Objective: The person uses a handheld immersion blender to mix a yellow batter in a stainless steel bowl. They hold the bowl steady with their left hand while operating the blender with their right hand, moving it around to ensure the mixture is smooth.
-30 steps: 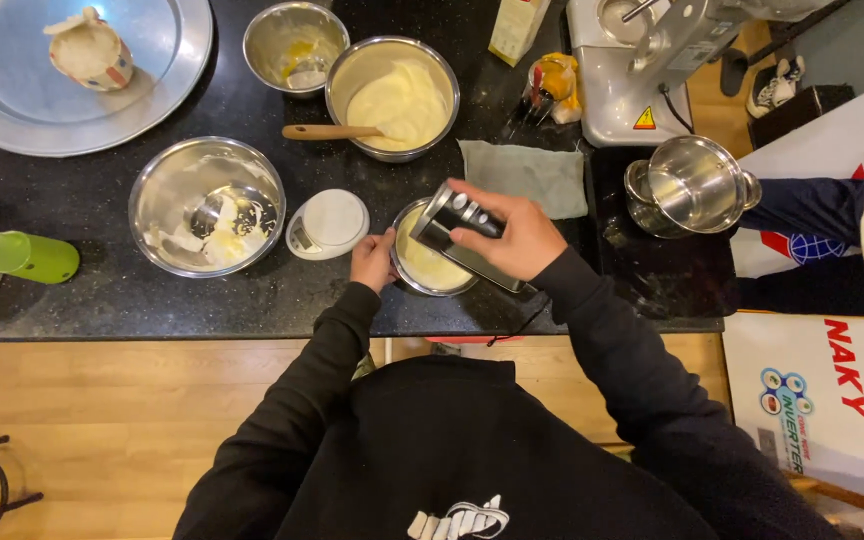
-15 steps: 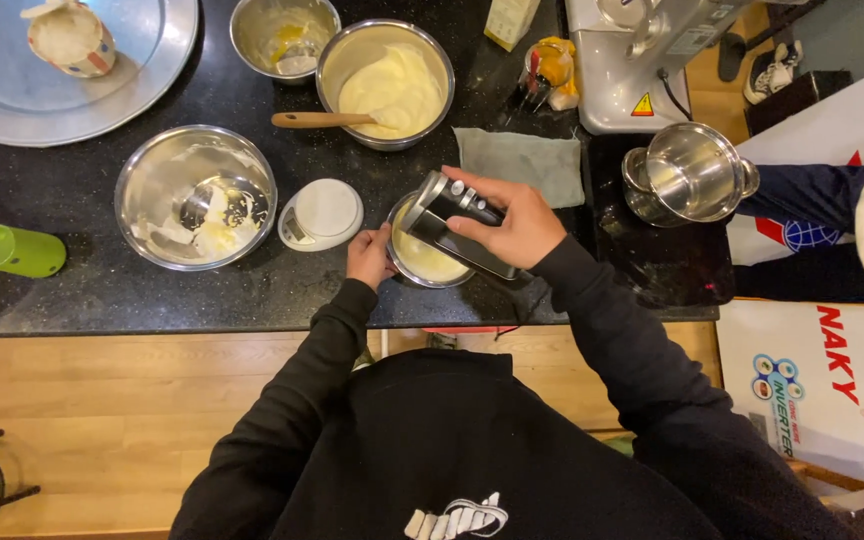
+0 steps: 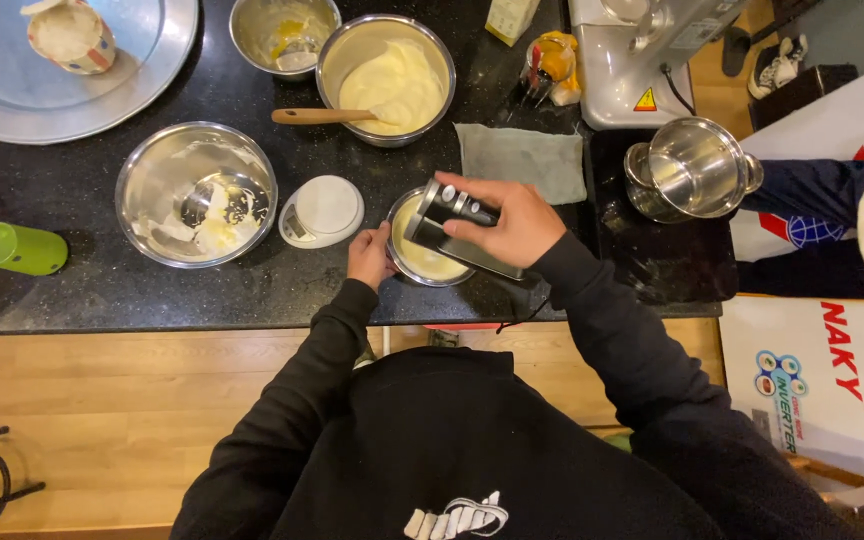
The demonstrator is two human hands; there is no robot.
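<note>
Hands meet at the small steel bowl [image 3: 430, 252] in mid-frame, near the table [image 3: 102, 290] edge. Right hand [image 3: 512, 218] grips a black hand mixer [image 3: 452, 225], its long axis running lower right to upper left over the batter. Left hand [image 3: 370, 255] clasps the bowl's left rim, nearer it.

I count five round metal bowls on the black counter: a large one at the left [image 3: 196, 194], a small one far off [image 3: 284, 35], a big one of pale cream [image 3: 386, 80], the small one near me [image 3: 430, 240] and a mixer bowl at the right [image 3: 694, 168]. One wooden spoon [image 3: 317, 116], one white scale [image 3: 321, 211], one grey cloth [image 3: 522, 160], one round tray [image 3: 142, 70], one green cup [image 3: 18, 249].
</note>
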